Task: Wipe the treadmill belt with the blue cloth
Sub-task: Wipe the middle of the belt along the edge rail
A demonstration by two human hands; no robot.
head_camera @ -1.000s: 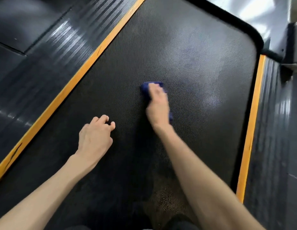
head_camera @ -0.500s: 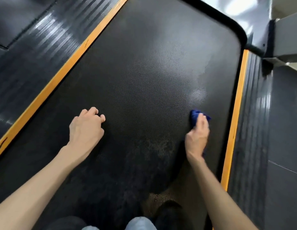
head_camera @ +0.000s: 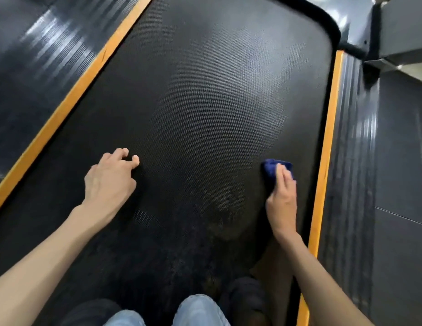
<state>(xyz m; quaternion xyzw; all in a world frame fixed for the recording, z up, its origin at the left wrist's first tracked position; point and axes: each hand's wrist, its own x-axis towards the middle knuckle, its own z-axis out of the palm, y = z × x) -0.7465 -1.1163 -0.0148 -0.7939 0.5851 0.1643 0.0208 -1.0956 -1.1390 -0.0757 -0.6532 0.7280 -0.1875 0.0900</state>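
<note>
Blue cloth (head_camera: 274,168) lies bunched on the treadmill belt (head_camera: 205,102), at the belt's right side and close to the orange strip (head_camera: 327,137) that runs along that edge, though not touching it. The right hand (head_camera: 281,201) rests on top of the cloth with its fingers laid fairly straight over it, pressing it flat against the belt rather than wrapping around it; the front part of the cloth sticks out beyond the fingertips. The left hand (head_camera: 110,182) is well apart from the cloth, on the left half of the belt, holding nothing, its fingers loosely bent with the tips down on the dotted black surface. The belt shows dull, smudged patches between the two hands and nearer the person, and a paler sheen further ahead. A second orange strip (head_camera: 71,95) borders the belt on the left. Outside each strip lies a dark ribbed side rail, one on the left (head_camera: 40,55) and one on the right (head_camera: 351,149). At the bottom edge are a knee in blue jeans (head_camera: 200,309) and a dark shoe (head_camera: 247,300) on the belt. Grey floor tiles (head_camera: 403,184) lie to the far right.
</note>
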